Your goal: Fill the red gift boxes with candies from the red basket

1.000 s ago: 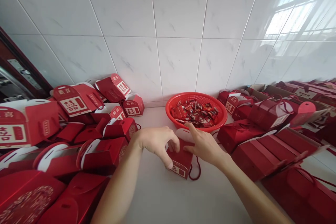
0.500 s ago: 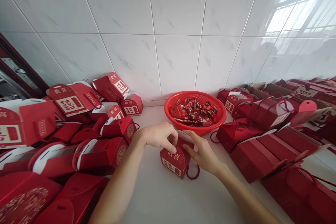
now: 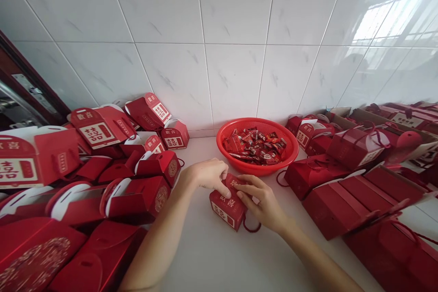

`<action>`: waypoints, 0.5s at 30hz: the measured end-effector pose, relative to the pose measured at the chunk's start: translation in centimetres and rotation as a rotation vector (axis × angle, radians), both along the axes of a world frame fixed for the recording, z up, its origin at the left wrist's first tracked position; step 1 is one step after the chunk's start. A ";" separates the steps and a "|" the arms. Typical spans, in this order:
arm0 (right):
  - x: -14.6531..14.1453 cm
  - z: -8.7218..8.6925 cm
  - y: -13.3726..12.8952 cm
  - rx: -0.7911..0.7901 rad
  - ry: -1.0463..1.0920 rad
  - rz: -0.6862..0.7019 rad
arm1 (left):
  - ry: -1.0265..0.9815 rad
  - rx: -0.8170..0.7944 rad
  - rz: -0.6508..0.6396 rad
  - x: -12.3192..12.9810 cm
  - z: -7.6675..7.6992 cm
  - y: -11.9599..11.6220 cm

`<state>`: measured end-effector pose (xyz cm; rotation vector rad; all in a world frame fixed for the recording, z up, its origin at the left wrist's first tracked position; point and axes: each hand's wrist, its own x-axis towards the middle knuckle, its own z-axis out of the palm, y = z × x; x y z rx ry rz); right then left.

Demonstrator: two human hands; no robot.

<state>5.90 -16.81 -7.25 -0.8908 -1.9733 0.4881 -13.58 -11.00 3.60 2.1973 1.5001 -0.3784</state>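
Note:
A small red candy box (image 3: 224,212) with gold-white Chinese characters stands on the white countertop in front of me. My left hand (image 3: 209,175) grips it from the left, thumb pressed on the front top flap and fingers curled toward the back. My right hand (image 3: 263,203) holds it from the right, with fingertips on the rear top flap. Both flaps lie folded over the top. A dark red cord handle (image 3: 252,224) loops out beside the box, under my right hand. The left hand's fingertips are partly hidden.
Behind the box sits a red plastic basket (image 3: 228,159) filled with wrapped candies (image 3: 262,146). Many red boxes (image 3: 138,203), several with open tops, crowd the left side. More boxes (image 3: 333,210) with cords line the right. A tiled wall (image 3: 236,82) closes the back.
The rear flap, upright before, now lies folded down toward the front flap. My right hand's fingers have moved onto it. The left hand keeps its thumb on the front flap.

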 end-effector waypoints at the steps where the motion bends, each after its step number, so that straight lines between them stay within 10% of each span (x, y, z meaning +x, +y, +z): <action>1: -0.1 -0.1 0.0 0.020 -0.006 -0.006 | -0.011 -0.002 -0.013 -0.1 0.0 0.1; 15: -0.4 -0.2 -0.1 -0.062 -0.011 -0.042 | -0.202 -0.098 -0.139 -0.6 -1.5 1.8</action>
